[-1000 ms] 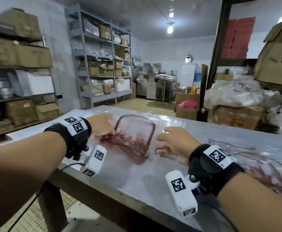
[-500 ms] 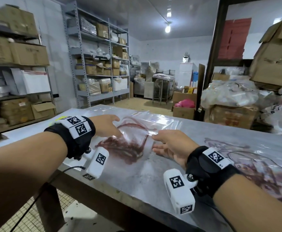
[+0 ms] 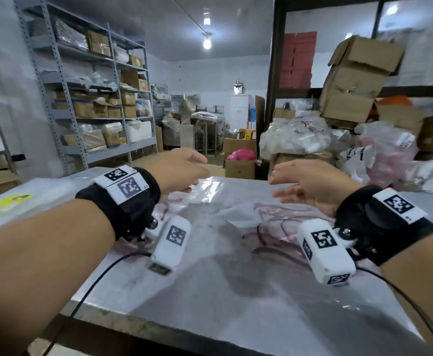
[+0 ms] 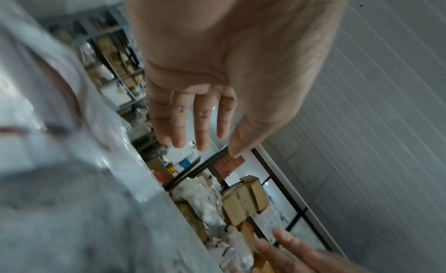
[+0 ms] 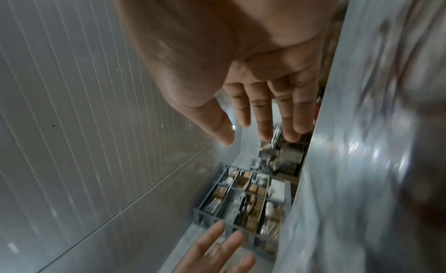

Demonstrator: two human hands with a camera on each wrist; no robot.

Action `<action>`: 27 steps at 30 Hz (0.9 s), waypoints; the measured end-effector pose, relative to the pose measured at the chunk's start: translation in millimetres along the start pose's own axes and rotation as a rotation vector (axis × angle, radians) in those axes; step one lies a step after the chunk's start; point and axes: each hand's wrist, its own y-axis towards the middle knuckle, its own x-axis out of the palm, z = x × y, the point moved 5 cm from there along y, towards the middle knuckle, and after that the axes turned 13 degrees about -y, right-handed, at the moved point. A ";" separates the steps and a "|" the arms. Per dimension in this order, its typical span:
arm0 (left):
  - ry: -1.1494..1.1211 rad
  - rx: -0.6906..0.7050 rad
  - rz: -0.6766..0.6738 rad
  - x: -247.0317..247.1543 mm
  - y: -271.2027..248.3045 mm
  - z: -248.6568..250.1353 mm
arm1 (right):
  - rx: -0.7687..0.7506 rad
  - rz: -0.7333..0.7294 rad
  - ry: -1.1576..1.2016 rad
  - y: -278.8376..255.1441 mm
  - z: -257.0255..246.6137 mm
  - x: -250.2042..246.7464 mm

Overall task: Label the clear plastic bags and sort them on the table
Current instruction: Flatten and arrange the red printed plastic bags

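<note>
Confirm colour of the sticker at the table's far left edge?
Yellow sticker, seen best in the head view, lying on the table.

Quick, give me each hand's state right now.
Left hand: open, fingers straight, holding nothing.
Right hand: open, fingers straight, holding nothing.

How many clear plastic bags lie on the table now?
2 that I can make out: one clear bag under the left hand, another clear bag below the right hand. The film overlaps, so more may be hidden.
</note>
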 end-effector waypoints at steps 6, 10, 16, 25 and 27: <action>-0.172 -0.002 -0.121 105.1 20.5 17.2 | 0.090 0.136 -0.406 -7.8 64.7 -85.8; -0.181 -0.034 -0.183 157.7 35.9 14.2 | 0.131 0.036 -0.532 -10.3 97.8 -93.4; -0.175 -0.097 -0.291 188.0 50.3 -0.8 | 0.142 -0.109 -0.743 -5.8 106.0 -85.7; -0.293 -0.013 -0.246 165.2 48.4 -15.3 | 0.115 0.018 -0.603 -2.2 114.9 -88.3; -0.328 -0.025 -0.206 162.0 45.9 -17.0 | 0.081 0.073 -0.551 -1.4 114.2 -92.3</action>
